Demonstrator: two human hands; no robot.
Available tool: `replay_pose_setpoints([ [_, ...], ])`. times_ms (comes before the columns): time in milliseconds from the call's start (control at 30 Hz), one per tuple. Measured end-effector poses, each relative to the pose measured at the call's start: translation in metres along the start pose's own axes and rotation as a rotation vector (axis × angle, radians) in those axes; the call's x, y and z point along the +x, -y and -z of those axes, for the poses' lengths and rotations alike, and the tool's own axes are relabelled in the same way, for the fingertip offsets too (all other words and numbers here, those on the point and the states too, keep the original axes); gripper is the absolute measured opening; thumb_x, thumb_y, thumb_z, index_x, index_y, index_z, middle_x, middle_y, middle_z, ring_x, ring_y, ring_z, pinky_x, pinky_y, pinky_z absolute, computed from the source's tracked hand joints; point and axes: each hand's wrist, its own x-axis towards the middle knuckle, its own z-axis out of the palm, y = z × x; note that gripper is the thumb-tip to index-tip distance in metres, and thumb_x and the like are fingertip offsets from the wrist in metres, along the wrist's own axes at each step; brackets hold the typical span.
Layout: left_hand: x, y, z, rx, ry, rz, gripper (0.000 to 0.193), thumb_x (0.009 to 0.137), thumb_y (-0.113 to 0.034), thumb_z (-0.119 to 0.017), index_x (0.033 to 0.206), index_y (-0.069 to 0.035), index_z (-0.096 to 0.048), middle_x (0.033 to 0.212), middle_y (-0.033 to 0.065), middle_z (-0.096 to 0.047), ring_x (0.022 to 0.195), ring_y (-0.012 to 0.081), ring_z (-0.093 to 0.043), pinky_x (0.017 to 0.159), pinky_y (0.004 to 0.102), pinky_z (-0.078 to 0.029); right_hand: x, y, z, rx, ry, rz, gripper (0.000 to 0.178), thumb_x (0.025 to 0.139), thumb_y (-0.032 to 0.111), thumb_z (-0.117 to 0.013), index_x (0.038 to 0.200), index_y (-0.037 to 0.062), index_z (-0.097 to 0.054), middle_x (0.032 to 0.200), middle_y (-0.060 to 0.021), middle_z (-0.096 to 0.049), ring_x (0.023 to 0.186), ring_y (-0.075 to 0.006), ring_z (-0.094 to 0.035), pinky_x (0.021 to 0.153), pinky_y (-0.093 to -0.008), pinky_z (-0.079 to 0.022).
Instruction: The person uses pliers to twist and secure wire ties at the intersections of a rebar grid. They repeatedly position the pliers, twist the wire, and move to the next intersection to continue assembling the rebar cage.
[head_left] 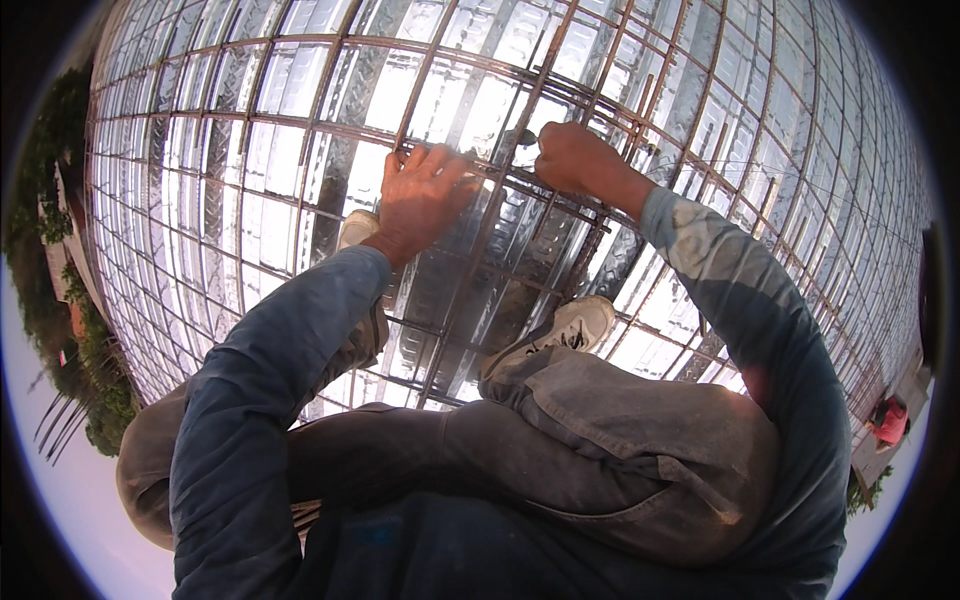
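A grid of rusty rebar (pixel 490 215) lies in front of me over shiny corrugated metal decking (pixel 385 95). My left hand (pixel 425 197) rests on it, with the fingers bent over a bar running crosswise. To the right, my right hand (pixel 580 160) is closed in a fist just above a crossing where several bars lie close together. A small dark rounded piece (pixel 527 138) shows beside its knuckles. What sits inside the fist is hidden by the fingers.
My shoes, the right one (pixel 575 328) plainest, stand among the bars close to my hands. More rebar grid spreads to both sides and ahead. A person in red (pixel 888 422) is at the far right edge. Trees (pixel 105 400) and upright bars (pixel 62 428) stand beyond the left edge.
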Motion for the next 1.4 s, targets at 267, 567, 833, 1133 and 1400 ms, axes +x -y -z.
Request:
replay_pose_setpoints([
  [267, 0.017, -0.01, 0.004, 0.059, 0.124, -0.042, 0.029, 0.091, -0.035, -0.072, 0.106, -0.011, -0.069, 0.115, 0.0039, -0.064, 0.111, 0.0256, -0.059, 0.099, 0.0595, -0.038, 0.0, -0.002, -0.016, 0.054, -0.064, 0.009, 0.031, 0.086, 0.022, -0.06, 0.097, -0.0056, -0.068, 0.096, -0.0263, -0.07, 0.1, -0.0411, -0.067, 0.089, -0.0472, -0.055],
  [567, 0.025, -0.014, 0.014, 0.08, 0.239, -0.019, 0.033, 0.098, -0.041, -0.064, 0.11, -0.011, -0.072, 0.11, 0.0056, -0.067, 0.11, 0.0235, -0.061, 0.108, 0.0536, -0.033, -0.008, 0.008, -0.001, 0.378, -0.026, -0.09, 0.017, 0.081, 0.009, -0.063, 0.08, -0.0063, -0.07, 0.088, -0.0293, -0.07, 0.092, -0.0429, -0.07, 0.084, -0.0484, -0.056],
  [833, 0.053, -0.002, 0.02, -0.129, 0.147, -0.144, 0.037, 0.101, -0.037, -0.063, 0.128, -0.013, -0.068, 0.119, 0.0091, -0.068, 0.116, 0.0277, -0.062, 0.11, 0.0523, -0.034, -0.028, -0.012, 0.045, 0.033, -0.122, -0.275, 0.024, 0.086, 0.012, -0.057, 0.095, -0.0039, -0.072, 0.108, -0.0251, -0.071, 0.101, -0.0394, -0.07, 0.091, -0.0476, -0.055],
  [1133, 0.087, -0.035, 0.013, -0.369, 0.182, -0.109, 0.025, 0.101, -0.024, -0.06, 0.107, -0.003, -0.073, 0.087, 0.0187, -0.072, 0.073, 0.0404, -0.07, 0.067, 0.0499, -0.055, -0.044, -0.007, 0.056, 0.288, -0.216, -0.341, 0.025, 0.087, 0.011, -0.058, 0.102, 0.0003, -0.076, 0.112, -0.018, -0.071, 0.105, -0.0333, -0.069, 0.093, -0.0435, -0.054],
  [1400, 0.122, -0.058, 0.049, 0.025, 0.63, 0.133, 0.024, 0.09, -0.017, -0.06, 0.1, -0.002, -0.076, 0.098, 0.0241, -0.073, 0.095, 0.0396, -0.073, 0.083, 0.0463, -0.057, -0.033, 0.024, 0.041, 0.201, -0.228, -0.211, 0.016, 0.081, 0.006, -0.065, 0.087, -0.0069, -0.072, 0.082, -0.0273, -0.071, 0.082, -0.0431, -0.073, 0.074, -0.049, -0.059],
])
